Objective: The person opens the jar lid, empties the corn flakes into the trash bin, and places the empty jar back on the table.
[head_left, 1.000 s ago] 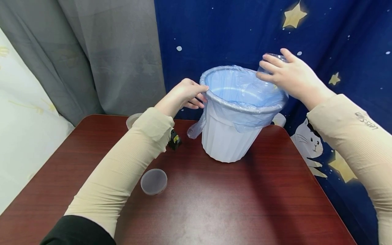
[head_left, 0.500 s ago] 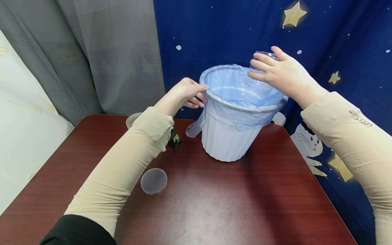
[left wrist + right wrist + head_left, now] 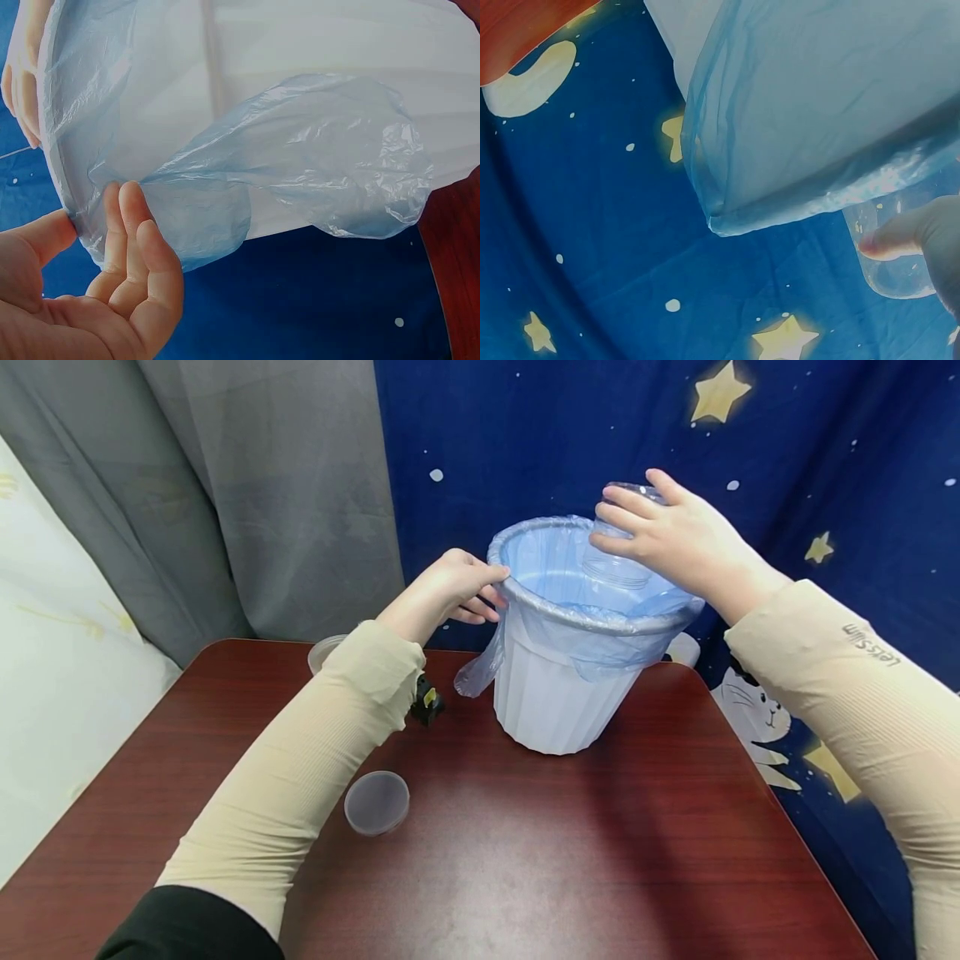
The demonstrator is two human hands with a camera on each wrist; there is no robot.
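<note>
1. Right hand (image 3: 678, 542): grip closed around a clear plastic cup (image 3: 618, 570), its lower end apparently within the mouth of a white ribbed bin (image 3: 551, 706).
2. Left hand (image 3: 453, 593): grip closed on the bin's rim, over a translucent blue bag (image 3: 615, 653).
3. Risk: the cup, catching the bag's film, could drag it off the rim.

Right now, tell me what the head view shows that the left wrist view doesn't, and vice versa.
Only the head view: the grey curtain, the clear container in the right hand, a shallow round plastic piece on the table and a black object beside the left sleeve.

Only the left wrist view: the palm of the left hand facing the camera.

Both: the white bin, its blue liner, parts of both hands, the table and the blue curtain.
</note>
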